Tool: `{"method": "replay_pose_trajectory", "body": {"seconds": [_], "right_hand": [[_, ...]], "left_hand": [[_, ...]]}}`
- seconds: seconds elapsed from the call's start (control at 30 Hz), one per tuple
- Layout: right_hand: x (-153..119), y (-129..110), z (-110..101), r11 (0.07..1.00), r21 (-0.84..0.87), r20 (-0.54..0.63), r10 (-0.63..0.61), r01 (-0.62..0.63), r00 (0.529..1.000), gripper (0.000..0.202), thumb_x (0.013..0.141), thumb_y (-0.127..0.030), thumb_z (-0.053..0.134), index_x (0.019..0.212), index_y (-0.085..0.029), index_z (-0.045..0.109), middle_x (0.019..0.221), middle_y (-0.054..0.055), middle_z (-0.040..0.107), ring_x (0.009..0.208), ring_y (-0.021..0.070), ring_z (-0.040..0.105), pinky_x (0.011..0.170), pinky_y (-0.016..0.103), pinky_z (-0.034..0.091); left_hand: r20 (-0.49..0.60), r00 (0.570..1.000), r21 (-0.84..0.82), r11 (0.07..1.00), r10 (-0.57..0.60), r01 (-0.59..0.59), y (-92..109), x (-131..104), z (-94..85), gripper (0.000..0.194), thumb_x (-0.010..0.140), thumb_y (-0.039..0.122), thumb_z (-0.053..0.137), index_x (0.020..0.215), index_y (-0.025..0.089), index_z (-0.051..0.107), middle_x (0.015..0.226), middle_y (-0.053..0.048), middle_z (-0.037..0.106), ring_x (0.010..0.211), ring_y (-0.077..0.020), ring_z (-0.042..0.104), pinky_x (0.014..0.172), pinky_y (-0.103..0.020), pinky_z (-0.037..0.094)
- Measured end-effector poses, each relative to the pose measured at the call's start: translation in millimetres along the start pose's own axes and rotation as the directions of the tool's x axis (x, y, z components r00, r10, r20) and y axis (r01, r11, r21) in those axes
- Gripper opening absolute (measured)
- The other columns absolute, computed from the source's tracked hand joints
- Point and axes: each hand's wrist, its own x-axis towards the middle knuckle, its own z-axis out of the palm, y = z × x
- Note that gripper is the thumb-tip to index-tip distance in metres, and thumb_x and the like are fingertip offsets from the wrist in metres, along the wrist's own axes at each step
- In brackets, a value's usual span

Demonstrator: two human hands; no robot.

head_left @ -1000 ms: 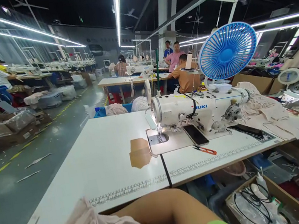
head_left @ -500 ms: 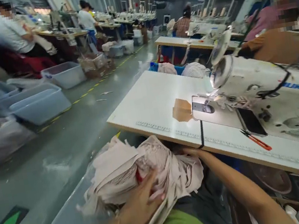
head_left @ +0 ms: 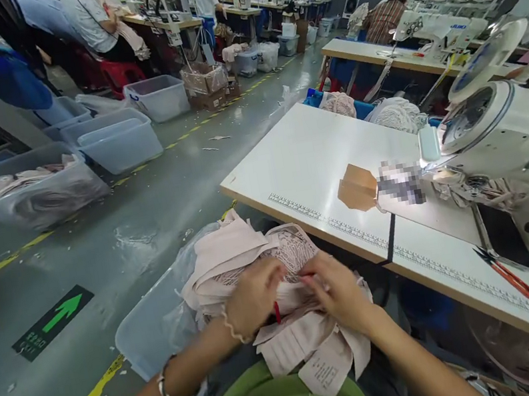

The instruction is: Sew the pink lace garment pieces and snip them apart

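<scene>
A bundle of pale pink cut fabric pieces [head_left: 225, 252] lies across my lap and over a clear plastic bin [head_left: 150, 332]. Curled over the middle of the bundle, my left hand [head_left: 255, 297] has its fingers drawn together. Close by on the right, my right hand [head_left: 338, 290] is also closed, its fingertips pinched towards the left ones. Whatever is between the fingers is too small to make out. A red tie [head_left: 277, 312] shows on the fabric between the hands. Below them hangs a pale printed label [head_left: 326, 367] among the loose fabric ends.
A white sewing table [head_left: 288, 160] with a sewing machine [head_left: 500, 125] stands at right. On it lie a brown card piece [head_left: 357, 187], a dark phone [head_left: 504, 235] and red-handled thread snips [head_left: 514, 278]. Plastic bins [head_left: 113, 142] line the aisle at left; people sit farther back.
My right hand has come out from beside the table edge to the bundle's middle. My left hand has moved up and curled. The fabric has shifted, exposing the label; the view has turned left.
</scene>
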Motion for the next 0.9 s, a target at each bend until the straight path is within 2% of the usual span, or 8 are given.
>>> {"method": "replay_pose_trajectory", "body": {"seconds": [0.17,0.3,0.4,0.53,0.63,0.7,0.8,0.9], "right_hand": [[17.0,-11.5,59.0,0.893,-0.369,0.353,-0.122,0.258,0.928,0.03,0.086,-0.039,0.066,0.103,-0.015,0.059,0.093,0.011,0.061,0.092,0.0277,0.055,0.075,0.04,0.045],[19.1,-9.9,76.4,0.793,-0.462,0.417,-0.201,0.397,0.886,0.044,0.091,-0.017,0.055,0.133,-0.021,0.046,0.098,0.01,0.06,0.092,0.0254,0.053,0.074,0.039,0.039],[19.7,-7.2,78.7,0.775,-0.432,0.452,-0.257,0.461,0.854,0.024,0.093,-0.015,0.05,0.115,-0.02,0.058,0.092,0.008,0.059,0.089,0.0236,0.051,0.072,0.038,0.037],[21.3,-3.5,88.7,0.811,-0.412,0.432,-0.226,0.414,0.873,0.008,0.09,-0.015,0.055,0.085,-0.018,0.06,0.092,0.008,0.059,0.093,0.0246,0.052,0.073,0.038,0.039],[21.2,-1.0,88.1,0.925,-0.222,0.332,-0.225,0.308,0.916,0.005,0.09,-0.015,0.054,0.086,-0.018,0.056,0.096,0.009,0.063,0.092,0.0243,0.057,0.075,0.038,0.043],[20.5,-1.3,76.0,0.989,0.085,0.242,-0.136,0.119,0.961,0.007,0.095,-0.019,0.046,0.088,-0.02,0.05,0.087,0.006,0.065,0.079,0.0192,0.06,0.069,0.033,0.046],[21.3,-7.0,44.3,0.82,0.543,0.135,0.127,-0.181,0.983,0.015,0.101,-0.03,0.037,0.088,-0.024,0.042,0.06,-0.006,0.057,0.049,0.0122,0.053,0.05,0.024,0.042],[27.3,-16.2,15.9,0.588,0.796,-0.026,0.263,-0.139,0.964,0.02,0.101,-0.037,0.042,0.085,-0.025,0.041,0.053,-0.011,0.045,0.041,0.0095,0.043,0.046,0.022,0.041]], "left_hand": [[0.093,0.995,0.346,0.937,0.02,-0.051,-59.9,16.9,-43.3,0.034,0.094,0.026,0.035,0.113,0.016,0.062,0.131,-0.016,0.058,0.125,-0.0298,0.051,0.108,-0.051,0.033],[-0.02,0.937,0.559,0.773,-0.348,0.299,-89.4,15.8,-63.9,0.047,0.091,0.043,0.049,0.13,0.017,0.055,0.135,-0.024,0.053,0.12,-0.0441,0.052,0.091,-0.065,0.042],[-0.112,0.883,0.586,0.688,-0.456,0.429,-95.7,12.4,-79.9,0.04,0.096,0.04,0.04,0.114,0.013,0.063,0.118,-0.021,0.063,0.116,-0.0434,0.053,0.089,-0.064,0.042],[-0.126,0.948,0.578,0.755,-0.291,0.309,-82.8,15.6,-80.5,0.033,0.098,0.022,0.033,0.112,0.012,0.061,0.138,-0.012,0.049,0.134,-0.0333,0.035,0.109,-0.056,0.029],[0.126,0.988,0.451,0.892,-0.088,0.022,-70.4,25.6,-66.6,0.028,0.095,0.016,0.039,0.111,0.017,0.061,0.124,-0.007,0.059,0.119,-0.0193,0.051,0.105,-0.035,0.039],[0.309,0.949,0.31,0.937,0.061,-0.161,-67.8,33.2,-59.5,0.02,0.091,0.014,0.047,0.102,0.018,0.063,0.111,-0.007,0.064,0.107,-0.0175,0.058,0.096,-0.029,0.044],[0.43,0.891,0.225,0.939,0.145,-0.261,-71.9,40.7,-57.6,0.009,0.08,0.019,0.067,0.088,0.018,0.063,0.102,-0.006,0.065,0.095,-0.0201,0.061,0.083,-0.029,0.047],[0.484,0.858,0.216,0.926,0.174,-0.31,-75.7,40.2,-57.8,0.021,0.072,0.024,0.077,0.087,0.019,0.064,0.101,-0.006,0.065,0.093,-0.0223,0.06,0.083,-0.031,0.043]]}}
